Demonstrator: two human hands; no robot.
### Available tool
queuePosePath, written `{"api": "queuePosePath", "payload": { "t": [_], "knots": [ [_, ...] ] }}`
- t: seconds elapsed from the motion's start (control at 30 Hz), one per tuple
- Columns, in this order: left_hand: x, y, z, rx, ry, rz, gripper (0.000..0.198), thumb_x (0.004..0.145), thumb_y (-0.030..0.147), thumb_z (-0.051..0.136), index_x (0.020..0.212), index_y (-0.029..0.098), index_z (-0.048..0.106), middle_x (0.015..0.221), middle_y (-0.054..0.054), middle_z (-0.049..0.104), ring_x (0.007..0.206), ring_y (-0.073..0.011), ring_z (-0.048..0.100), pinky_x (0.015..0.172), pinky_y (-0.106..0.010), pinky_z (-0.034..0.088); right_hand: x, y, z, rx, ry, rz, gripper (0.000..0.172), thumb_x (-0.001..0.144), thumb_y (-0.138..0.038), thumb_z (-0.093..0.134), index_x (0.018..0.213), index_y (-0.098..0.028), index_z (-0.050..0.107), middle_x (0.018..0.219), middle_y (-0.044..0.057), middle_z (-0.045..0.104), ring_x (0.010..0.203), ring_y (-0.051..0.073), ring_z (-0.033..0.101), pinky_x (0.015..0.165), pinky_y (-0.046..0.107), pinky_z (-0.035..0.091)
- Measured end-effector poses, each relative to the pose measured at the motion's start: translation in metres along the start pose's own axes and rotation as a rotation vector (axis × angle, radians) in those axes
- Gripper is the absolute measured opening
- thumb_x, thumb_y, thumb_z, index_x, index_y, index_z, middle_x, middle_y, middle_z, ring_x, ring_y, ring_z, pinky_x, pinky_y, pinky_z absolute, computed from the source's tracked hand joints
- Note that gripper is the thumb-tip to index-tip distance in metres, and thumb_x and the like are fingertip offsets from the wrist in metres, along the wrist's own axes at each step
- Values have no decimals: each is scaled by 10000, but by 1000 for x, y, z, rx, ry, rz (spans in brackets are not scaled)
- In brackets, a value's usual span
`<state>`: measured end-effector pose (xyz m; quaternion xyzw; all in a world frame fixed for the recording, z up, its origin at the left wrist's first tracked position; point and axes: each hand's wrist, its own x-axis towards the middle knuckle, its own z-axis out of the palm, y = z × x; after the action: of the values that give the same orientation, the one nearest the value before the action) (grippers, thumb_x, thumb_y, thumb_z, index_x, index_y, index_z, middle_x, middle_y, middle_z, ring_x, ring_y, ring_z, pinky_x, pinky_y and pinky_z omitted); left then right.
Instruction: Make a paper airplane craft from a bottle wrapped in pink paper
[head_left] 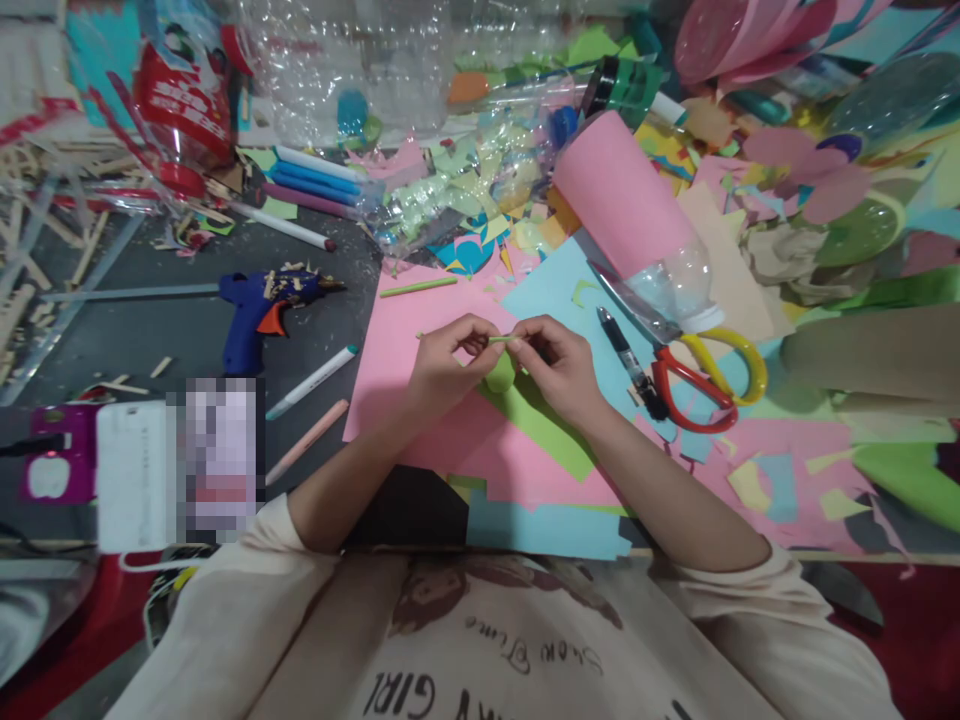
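Two hands at work now — your L hand [459,362] and R hand [556,362] both pinching a thin light-green strip [501,339] betw. thumbs and fingertips, held above a flat pink paper sheet [386,380]. Just below the strip, a rounded green paper piece [501,377]. Slim green stick [418,288] lies beyond your L hand, nr the sheet's far edge. Over to your R: black-and-clear pen [627,350], then red-and-yellow-handled metal scissors [663,360]. Well off L — blue plastic glue gun [246,310] w/ orange trigger, on the dark tabletop [172,335].
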<state>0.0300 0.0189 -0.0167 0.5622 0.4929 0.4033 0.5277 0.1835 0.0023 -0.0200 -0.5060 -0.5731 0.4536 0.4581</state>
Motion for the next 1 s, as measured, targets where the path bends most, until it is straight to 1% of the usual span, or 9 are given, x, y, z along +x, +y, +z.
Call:
{"api": "queuePosePath", "payload": {
  "t": [0.27, 0.4, 0.53, 0.67, 0.83, 1.0],
  "knots": [
    [0, 1, -2, 0, -26, 18, 109, 742, 246, 672, 674, 203, 598, 635, 36, 603, 594, -99, 533, 615, -237, 454, 0, 0, -1, -11, -14, -20, 192, 857, -369, 628, 762, -206, 592, 637, -33, 552, 571, 113, 508, 574, 269, 406],
    [-1, 2, -1, -15, -25, 8, 135, 743, 256, 683, 672, 201, 583, 638, 35, 600, 591, -97, 538, 612, -237, 452, 0, 0, -1, -18, -21, -4, 235, 863, -416, 625, 762, -207, 587, 644, -33, 546, 580, 111, 504, 578, 268, 408],
    [-1, 2, 0, -20, -3, 34, 111, 736, 233, 668, 674, 195, 584, 637, 38, 598, 588, -93, 543, 616, -231, 461, -1, -1, 0, -12, -13, 7, 292, 864, -478, 622, 763, -207, 581, 627, -40, 525, 554, 105, 481, 561, 264, 397],
    [-1, 3, 1, -37, 13, 13, 121, 724, 266, 669, 672, 194, 587, 625, 42, 592, 581, -87, 545, 605, -220, 471, -1, -2, -1, 4, -2, 11, 326, 858, -516, 624, 761, -208, 586, 615, -40, 526, 536, 103, 467, 557, 268, 394],
    [0, 4, 0, -75, 29, -29, 120, 699, 280, 671, 668, 194, 594, 614, 41, 597, 545, -78, 535, 554, -203, 463, 0, -2, -1, 39, 9, 26, 328, 850, -526, 634, 763, -213, 596, 607, -41, 542, 525, 103, 481, 551, 273, 405],
    [0, 4, 0, -70, 37, -9, 127, 706, 278, 670, 659, 190, 592, 609, 44, 599, 532, -72, 527, 552, -196, 467, -1, -1, -1, 77, 8, 44, 310, 840, -510, 652, 767, -215, 593, 632, -41, 552, 538, 103, 509, 564, 276, 422]
  ]
}}
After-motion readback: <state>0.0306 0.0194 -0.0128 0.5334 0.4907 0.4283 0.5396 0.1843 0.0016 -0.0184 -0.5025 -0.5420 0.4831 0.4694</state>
